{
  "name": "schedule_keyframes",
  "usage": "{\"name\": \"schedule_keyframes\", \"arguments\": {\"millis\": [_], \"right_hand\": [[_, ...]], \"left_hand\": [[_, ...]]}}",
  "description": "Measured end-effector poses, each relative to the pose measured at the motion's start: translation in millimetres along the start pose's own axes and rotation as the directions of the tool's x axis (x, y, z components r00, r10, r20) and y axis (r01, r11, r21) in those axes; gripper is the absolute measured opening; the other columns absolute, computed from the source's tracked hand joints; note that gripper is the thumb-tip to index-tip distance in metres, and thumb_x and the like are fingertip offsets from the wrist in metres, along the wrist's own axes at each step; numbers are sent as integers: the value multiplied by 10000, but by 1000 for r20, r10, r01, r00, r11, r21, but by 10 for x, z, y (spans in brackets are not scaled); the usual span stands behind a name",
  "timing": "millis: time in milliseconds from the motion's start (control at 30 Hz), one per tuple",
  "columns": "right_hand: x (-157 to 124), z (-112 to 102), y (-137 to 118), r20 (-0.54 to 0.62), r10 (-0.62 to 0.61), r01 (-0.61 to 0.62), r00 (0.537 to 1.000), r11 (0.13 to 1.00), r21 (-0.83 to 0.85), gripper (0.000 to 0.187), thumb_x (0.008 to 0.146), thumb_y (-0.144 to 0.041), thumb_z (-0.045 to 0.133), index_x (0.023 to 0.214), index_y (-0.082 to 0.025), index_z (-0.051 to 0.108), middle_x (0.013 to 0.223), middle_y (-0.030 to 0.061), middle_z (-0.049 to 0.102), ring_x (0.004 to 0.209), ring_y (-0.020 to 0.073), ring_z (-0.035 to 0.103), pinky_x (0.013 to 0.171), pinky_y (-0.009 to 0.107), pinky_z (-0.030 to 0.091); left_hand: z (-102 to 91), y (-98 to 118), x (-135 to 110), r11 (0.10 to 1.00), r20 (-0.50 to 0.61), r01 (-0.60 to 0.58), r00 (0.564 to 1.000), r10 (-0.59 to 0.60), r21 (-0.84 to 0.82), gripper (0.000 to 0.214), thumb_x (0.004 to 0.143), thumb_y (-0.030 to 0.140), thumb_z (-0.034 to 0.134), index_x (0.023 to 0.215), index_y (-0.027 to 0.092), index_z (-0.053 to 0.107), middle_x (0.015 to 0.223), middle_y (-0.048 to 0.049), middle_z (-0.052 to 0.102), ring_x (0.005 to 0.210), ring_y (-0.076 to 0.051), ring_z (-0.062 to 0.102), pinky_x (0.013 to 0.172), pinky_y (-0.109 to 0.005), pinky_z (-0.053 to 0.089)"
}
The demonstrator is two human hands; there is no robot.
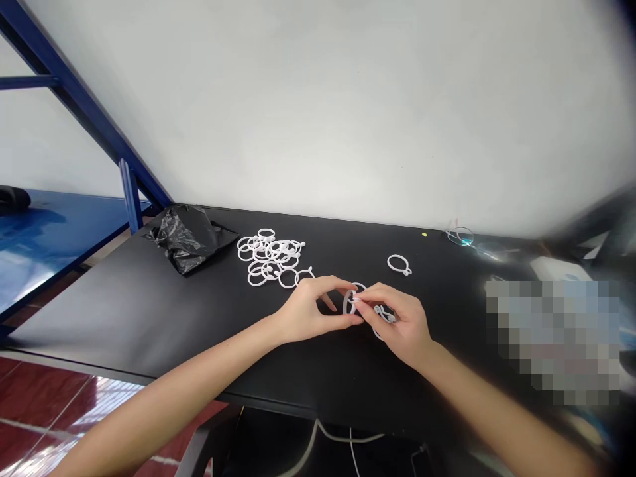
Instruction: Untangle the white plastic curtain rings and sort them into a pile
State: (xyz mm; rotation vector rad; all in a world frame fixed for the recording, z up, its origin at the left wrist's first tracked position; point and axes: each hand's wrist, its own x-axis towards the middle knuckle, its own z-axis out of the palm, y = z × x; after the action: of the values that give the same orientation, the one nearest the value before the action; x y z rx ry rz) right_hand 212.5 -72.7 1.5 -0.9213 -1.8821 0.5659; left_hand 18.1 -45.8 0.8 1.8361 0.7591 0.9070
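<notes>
Between the thumb and fingers of my left hand is a white plastic curtain ring, held tilted on edge above the black table. My right hand pinches at the side of that same ring, where a small white piece shows between the fingertips. Partly hidden under my right hand lie more white rings. To the left, a pile of white curtain rings with small eyelets is spread on the table. One separate ring rests beyond my right hand.
A crumpled black plastic bag lies on the black table at the left. Glasses sit near the wall at the back right. A white box and a blurred-out item are at the right. Blue metal framing stands left.
</notes>
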Motion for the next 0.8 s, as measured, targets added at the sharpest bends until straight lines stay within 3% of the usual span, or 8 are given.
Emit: {"name": "schedule_keyframes", "arguments": {"millis": [167,433,533,600,667,800], "right_hand": [[-3,-28,3,-31,53,-53,998,999,-11,91,882,-178,627,923,-241,679,778,10,705,638,153,659,620,299,540],[-17,-30,29,-13,18,-17,1000,998,60,89,886,-160,618,883,-223,680,734,2,674,645,141,646,606,275,518],[-14,-35,65,-7,109,-108,994,988,111,135,907,-214,602,1026,-233,664,834,14,709,724,154,689,695,290,561],[4,-50,103,-36,198,-193,980,975,115,235,924,-272,579,1155,-239,613,896,28,716,786,172,703,753,324,578],[32,-73,148,-77,250,-249,965,968,15,272,910,-316,595,1170,-238,603,961,48,713,871,201,698,820,371,571],[59,-111,245,-6,250,-241,968,928,-285,286,803,-339,708,1064,-231,662,1224,97,639,1122,297,619,971,495,495]], "left_hand": [[-31,19,0,999,74,-36,997,36,6,407,759,308,771,1124,154,675,1041,-84,683,912,-175,638,698,-239,567],[-62,93,8,994,107,-56,993,45,97,358,783,327,756,1091,157,685,982,-54,702,816,-140,635,734,-247,540],[-134,70,18,974,85,-91,994,75,207,379,780,331,761,1111,169,672,1016,-56,701,869,-157,647,793,-272,544],[-233,-12,33,922,19,-135,990,137,363,387,807,306,737,1158,170,650,1096,-79,686,968,-190,646,884,-324,533],[-360,-131,50,818,-67,-143,974,216,557,367,865,263,668,1210,148,616,1174,-120,653,1074,-231,619,956,-389,506],[-585,-317,73,588,-177,18,960,215,809,345,920,266,572,1218,95,593,1178,-170,618,1095,-289,592,952,-465,493]]}}
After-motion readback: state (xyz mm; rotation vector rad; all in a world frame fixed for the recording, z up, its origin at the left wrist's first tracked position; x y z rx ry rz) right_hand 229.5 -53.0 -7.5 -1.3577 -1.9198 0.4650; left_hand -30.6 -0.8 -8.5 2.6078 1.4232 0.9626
